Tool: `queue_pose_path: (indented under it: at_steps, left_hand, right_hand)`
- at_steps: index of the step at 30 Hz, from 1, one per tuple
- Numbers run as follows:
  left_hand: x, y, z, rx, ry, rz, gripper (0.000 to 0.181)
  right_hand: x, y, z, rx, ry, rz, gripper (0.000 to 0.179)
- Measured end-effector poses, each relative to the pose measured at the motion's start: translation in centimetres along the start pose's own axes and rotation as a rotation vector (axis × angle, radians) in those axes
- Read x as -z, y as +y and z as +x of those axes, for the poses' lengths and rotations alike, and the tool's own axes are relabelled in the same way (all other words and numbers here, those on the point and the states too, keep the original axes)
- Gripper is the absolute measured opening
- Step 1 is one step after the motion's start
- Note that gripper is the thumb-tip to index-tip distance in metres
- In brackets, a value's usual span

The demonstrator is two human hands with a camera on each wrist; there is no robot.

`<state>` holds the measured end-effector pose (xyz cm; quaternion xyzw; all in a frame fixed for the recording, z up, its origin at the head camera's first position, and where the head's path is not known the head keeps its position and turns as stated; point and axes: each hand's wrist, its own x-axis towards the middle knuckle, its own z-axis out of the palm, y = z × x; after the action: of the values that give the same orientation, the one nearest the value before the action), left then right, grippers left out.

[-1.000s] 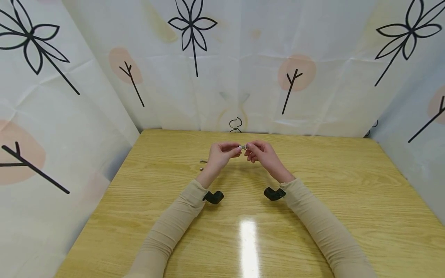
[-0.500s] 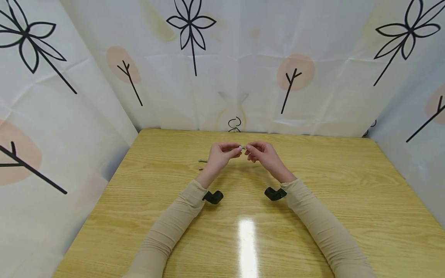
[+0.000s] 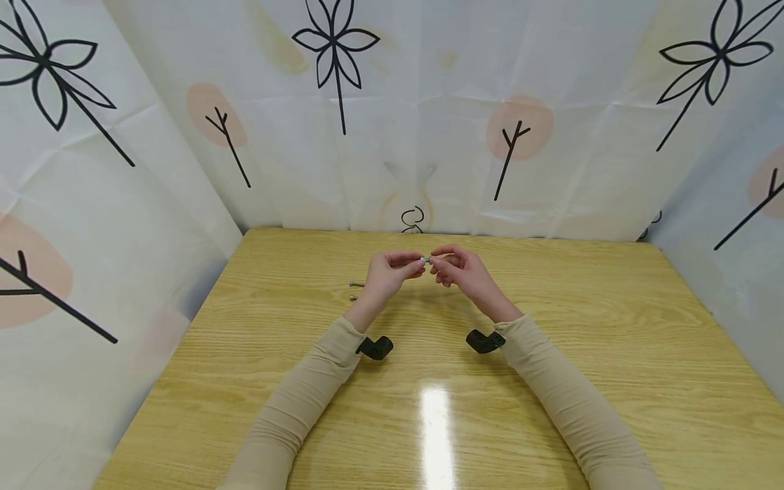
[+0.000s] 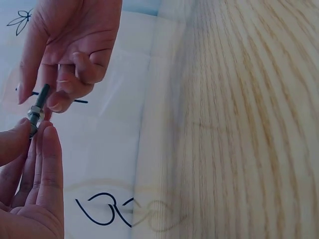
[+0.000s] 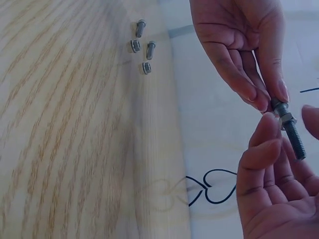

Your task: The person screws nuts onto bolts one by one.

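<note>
My left hand (image 3: 386,273) pinches the head end of a metal bolt (image 5: 295,140) between thumb and fingers, above the far part of the table. A hex nut (image 5: 287,118) sits on the bolt near that head, and the threaded end sticks out past it toward my right hand (image 3: 464,272). In the right wrist view, a right fingertip is beside the nut, while the right thumb (image 5: 311,121) stands apart from the bolt. The right fingers are loosely bent; whether one touches the nut I cannot tell.
On the wooden table (image 3: 294,354), left of my left wrist, lie two more bolts (image 5: 141,28) and two nuts (image 5: 146,67). Black wrist devices (image 3: 376,348) jut inward from both sleeves. A patterned white curtain (image 3: 453,122) borders the table at back and sides.
The right fingers shift slightly around the nut and bolt, the index finger lifting and spreading. My left hand keeps its place and its pinch on the bolt.
</note>
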<state>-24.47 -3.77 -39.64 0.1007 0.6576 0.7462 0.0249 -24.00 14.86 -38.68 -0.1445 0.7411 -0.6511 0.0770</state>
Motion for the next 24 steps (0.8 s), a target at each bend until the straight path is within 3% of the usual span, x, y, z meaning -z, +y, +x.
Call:
queue_pose_path:
  at_steps: [5,12,19,24]
  left_hand:
    - [0.03,-0.12,-0.02,-0.001,-0.002,-0.005,0.021]
    - [0.03,-0.23,-0.07,0.006,0.001,-0.005,0.022]
    - [-0.09,-0.25,0.02,0.004,0.0,0.003,0.019]
    - [-0.21,-0.33,-0.08,0.006,-0.023,0.008,0.023]
  right_hand:
    - [0.03,0.03,-0.02,0.045,-0.005,-0.001,0.031]
    - [-0.12,-0.12,-0.09,-0.011,0.0,-0.001,0.038]
    - [0.09,0.14,-0.02,0.054,-0.015,-0.032,0.028]
    - [0.09,0.05,-0.04,-0.009,-0.024,-0.042,0.037]
